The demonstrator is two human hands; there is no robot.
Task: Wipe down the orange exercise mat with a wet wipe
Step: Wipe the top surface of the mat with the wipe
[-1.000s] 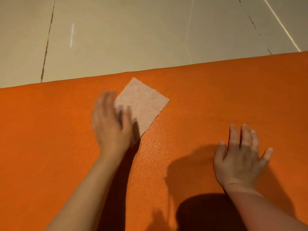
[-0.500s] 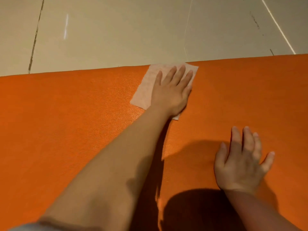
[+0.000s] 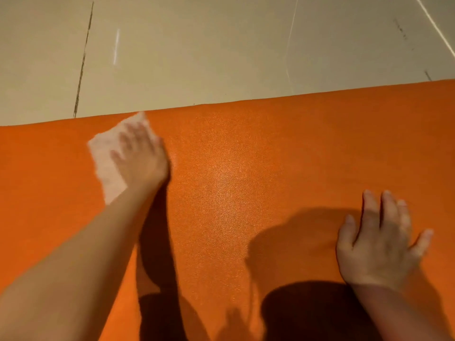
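Observation:
The orange exercise mat [image 3: 246, 180] fills the lower two thirds of the head view, its far edge running across the upper middle. A pale wet wipe [image 3: 105, 158] lies flat on the mat near that far edge, left of centre. My left hand [image 3: 140, 158] presses on the wipe with straight fingers and is blurred by motion; it hides the wipe's right part. My right hand [image 3: 379, 244] rests flat on the mat at the lower right, fingers spread, holding nothing.
Beige floor tiles [image 3: 197, 50] with dark grout lines lie beyond the mat's far edge. Shadows of my arms and body fall on the near part of the mat.
My left hand has slid the wipe leftward along the mat's far edge, after pushing it up and right a moment earlier. My right hand has stayed in place.

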